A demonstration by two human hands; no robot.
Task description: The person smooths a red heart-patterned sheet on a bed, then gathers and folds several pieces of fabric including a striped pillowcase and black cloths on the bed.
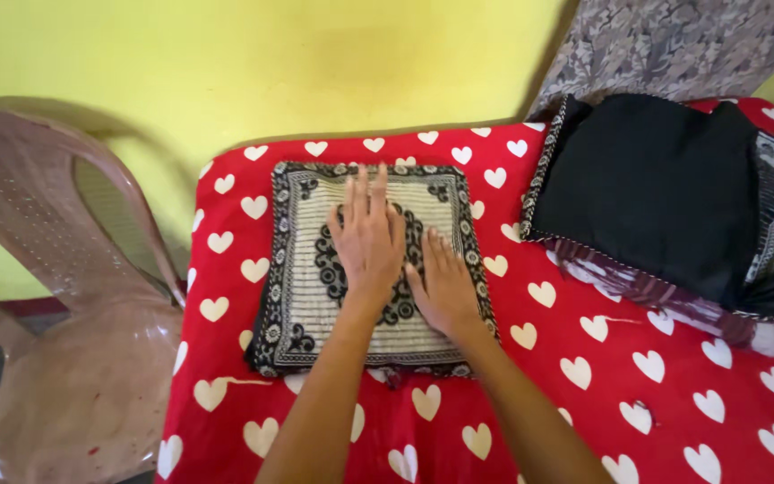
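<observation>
A folded beige cloth with a black ornamental border and centre motif (302, 296) lies flat on a red bedsheet with white hearts (584, 376). My left hand (367, 235) rests palm down on the middle of the cloth, fingers spread and pointing away from me. My right hand (443, 285) lies flat beside it, a little nearer to me, on the cloth's right half. Neither hand grips anything.
A pile of folded dark clothes (665, 202), black on top with striped and patterned pieces beneath, sits at the right on the sheet. A brown plastic chair (64, 296) stands left of the bed. A yellow wall (270, 63) is behind.
</observation>
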